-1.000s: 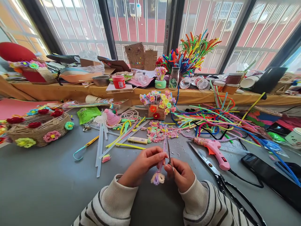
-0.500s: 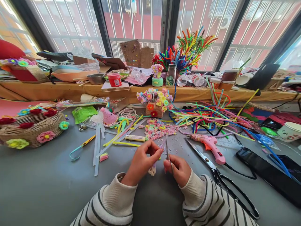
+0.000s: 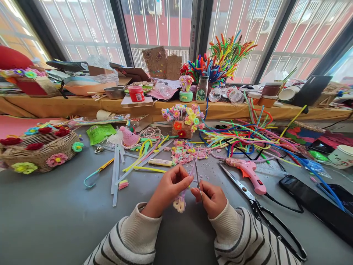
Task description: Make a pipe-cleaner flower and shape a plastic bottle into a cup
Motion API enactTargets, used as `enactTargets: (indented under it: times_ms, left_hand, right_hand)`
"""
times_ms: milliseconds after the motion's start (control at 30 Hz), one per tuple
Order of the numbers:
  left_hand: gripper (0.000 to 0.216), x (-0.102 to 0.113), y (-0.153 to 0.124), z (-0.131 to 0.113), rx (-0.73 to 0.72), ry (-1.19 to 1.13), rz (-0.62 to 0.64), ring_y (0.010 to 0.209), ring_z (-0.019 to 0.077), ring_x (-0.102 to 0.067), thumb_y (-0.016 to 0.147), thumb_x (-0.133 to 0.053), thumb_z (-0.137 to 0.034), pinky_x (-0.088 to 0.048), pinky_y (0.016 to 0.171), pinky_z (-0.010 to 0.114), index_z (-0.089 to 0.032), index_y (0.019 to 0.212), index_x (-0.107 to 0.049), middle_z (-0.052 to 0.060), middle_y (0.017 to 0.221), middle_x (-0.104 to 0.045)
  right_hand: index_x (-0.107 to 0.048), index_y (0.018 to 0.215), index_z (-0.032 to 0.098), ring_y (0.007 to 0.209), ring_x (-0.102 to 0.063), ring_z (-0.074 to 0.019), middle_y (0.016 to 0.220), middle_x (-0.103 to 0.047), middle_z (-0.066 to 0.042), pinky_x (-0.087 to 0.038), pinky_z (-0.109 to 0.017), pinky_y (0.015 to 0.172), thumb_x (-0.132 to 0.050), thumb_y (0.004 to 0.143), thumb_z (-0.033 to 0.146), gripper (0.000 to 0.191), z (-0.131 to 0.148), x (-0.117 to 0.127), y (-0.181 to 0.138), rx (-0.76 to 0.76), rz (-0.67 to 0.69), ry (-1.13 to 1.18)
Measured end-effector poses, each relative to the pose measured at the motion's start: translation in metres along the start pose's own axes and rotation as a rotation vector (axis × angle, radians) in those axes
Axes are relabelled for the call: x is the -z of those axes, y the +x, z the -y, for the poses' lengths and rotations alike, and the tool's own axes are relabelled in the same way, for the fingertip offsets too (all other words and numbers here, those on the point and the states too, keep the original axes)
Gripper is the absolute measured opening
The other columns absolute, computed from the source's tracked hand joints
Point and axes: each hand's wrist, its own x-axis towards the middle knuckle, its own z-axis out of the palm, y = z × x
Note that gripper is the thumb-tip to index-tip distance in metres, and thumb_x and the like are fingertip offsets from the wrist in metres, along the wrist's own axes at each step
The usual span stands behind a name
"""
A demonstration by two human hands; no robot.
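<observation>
In the middle of the table, my left hand pinches a thin lilac stem between thumb and fingertips. A small pipe-cleaner flower, lilac and cream, hangs below that hand. My right hand is closed round small scissors, whose blades point up and away from me, close beside the stem. Whether the blades touch the stem I cannot tell. The scissors' handles are mostly hidden by my fingers. Just beyond both hands lies a heap of pink and yellow pipe-cleaner clippings.
To the right lie large black-handled scissors, a pink glue gun and a black phone. A pile of pipe cleaners sits behind them. At left are clear glue sticks and a twine basket. A flower box stands behind the clippings.
The flower under my left hand now hangs lower and shows more fully. The small scissors have turned slightly in my right hand. The whole view has shifted a little.
</observation>
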Motion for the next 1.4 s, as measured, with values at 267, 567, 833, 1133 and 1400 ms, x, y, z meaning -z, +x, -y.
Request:
enactTargets:
  times_ms: [267, 567, 833, 1133, 1400]
  left_hand:
    - [0.021, 0.0008, 0.0026, 0.005, -0.002, -0.079, 0.111, 0.05, 0.0053, -0.032, 0.067, -0.051, -0.027, -0.026, 0.048, 0.019, -0.016, 0.059, -0.035, -0.006, 0.055, -0.036]
    - [0.022, 0.0015, 0.0026, 0.0013, 0.06, -0.096, 0.077, 0.05, 0.0053, -0.033, 0.064, -0.054, -0.028, -0.027, 0.048, 0.019, -0.015, 0.058, -0.038, -0.006, 0.053, -0.037]
    - [0.019, 0.0007, -0.0008, -0.0028, 0.154, -0.28, 0.146, 0.056, 0.0072, -0.04, 0.068, -0.048, -0.032, -0.034, 0.055, 0.02, -0.013, 0.066, -0.049, -0.002, 0.06, -0.043]
    - [0.018, -0.0002, -0.0025, -0.0036, 0.213, -0.366, 0.163, 0.054, 0.0066, -0.043, 0.065, -0.054, -0.03, -0.035, 0.054, 0.019, -0.013, 0.063, -0.049, -0.001, 0.059, -0.048]
    - [0.02, 0.0015, -0.001, -0.0034, 0.217, -0.292, 0.169, 0.049, 0.0054, -0.04, 0.063, -0.056, -0.03, -0.032, 0.051, 0.018, -0.013, 0.058, -0.045, -0.004, 0.052, -0.045]
  right_hand:
    - [-0.035, 0.045, 0.017, 0.041, -0.03, -0.0065, 0.041, -0.032, 0.005, -0.025, -0.02, 0.04, -0.035, 0.069, 0.053, 0.043, -0.0042, -0.003, 0.0003, 0.013, 0.068, 0.07]
    - [-0.029, 0.043, 0.019, 0.036, -0.028, -0.0056, 0.037, -0.037, 0.005, -0.026, -0.02, 0.04, -0.04, 0.069, 0.046, 0.039, -0.0006, -0.0013, 0.0003, 0.031, -0.044, -0.053]
    - [-0.032, 0.045, 0.019, 0.038, -0.033, -0.0064, 0.039, -0.042, 0.004, -0.028, -0.02, 0.041, -0.036, 0.07, 0.049, 0.04, -0.0007, -0.0001, 0.0005, 0.032, -0.031, -0.022]
    - [-0.037, 0.049, 0.017, 0.041, -0.033, -0.007, 0.043, -0.04, 0.003, -0.028, -0.021, 0.042, -0.036, 0.07, 0.052, 0.041, -0.0052, -0.0031, 0.0006, 0.076, 0.07, 0.078]
    - [-0.036, 0.047, 0.017, 0.042, -0.032, -0.007, 0.042, -0.036, 0.004, -0.028, -0.021, 0.041, -0.034, 0.071, 0.052, 0.042, -0.0024, -0.0001, -0.001, 0.087, 0.08, 0.08]
